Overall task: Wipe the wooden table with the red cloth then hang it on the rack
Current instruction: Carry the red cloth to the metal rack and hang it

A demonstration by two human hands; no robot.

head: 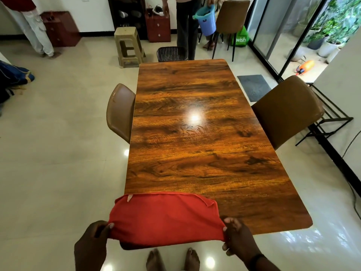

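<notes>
Fingers of the left hand [91,241] and right hand [237,238] pinch the red cloth [166,218] stretched over the wooden table [195,133] near edge; best lay it flat before wiping toward the far edge.

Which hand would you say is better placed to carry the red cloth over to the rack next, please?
Probably the right hand: it already pinches the red cloth, and the black rack stands on that side of the wooden table. The left hand grips the far corner.

Left hand [93,239] and right hand [237,238] each pinch fabric, held apart.
</notes>
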